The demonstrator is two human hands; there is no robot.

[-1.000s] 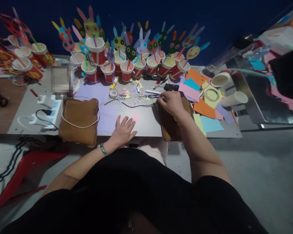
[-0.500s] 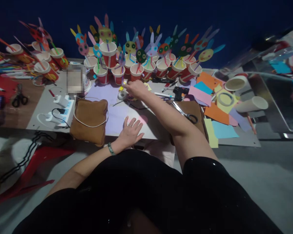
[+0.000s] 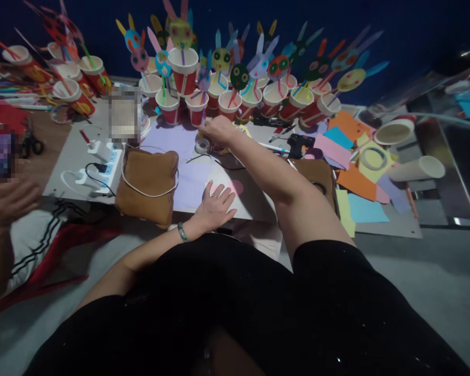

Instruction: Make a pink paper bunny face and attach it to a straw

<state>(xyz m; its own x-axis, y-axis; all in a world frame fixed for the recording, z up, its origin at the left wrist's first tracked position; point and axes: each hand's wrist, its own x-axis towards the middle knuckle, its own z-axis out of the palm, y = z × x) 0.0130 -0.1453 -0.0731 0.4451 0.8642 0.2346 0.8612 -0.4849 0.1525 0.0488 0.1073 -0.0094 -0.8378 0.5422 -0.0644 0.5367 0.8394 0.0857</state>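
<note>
My left hand lies spread at the table's front edge, palm down, with a ring on one finger. Just in front of it are lilac paper and a pink round piece. My right hand reaches across to the middle of the table, its fingers bent and closed downward beside a tape roll. Whatever those fingers may hold is hidden beneath the hand. Red paper cups with paper rabbit heads on straws stand just behind it.
A brown cushion and a power strip lie on the left. Toward the right are a dark glue gun, coloured paper, another tape ring and a cardboard tube. Another person's hand shows at far left.
The view has shifted slightly. Another person's hand has come in at the left edge. My right hand stays by the tape roll, and my left hand remains flat at the edge.
</note>
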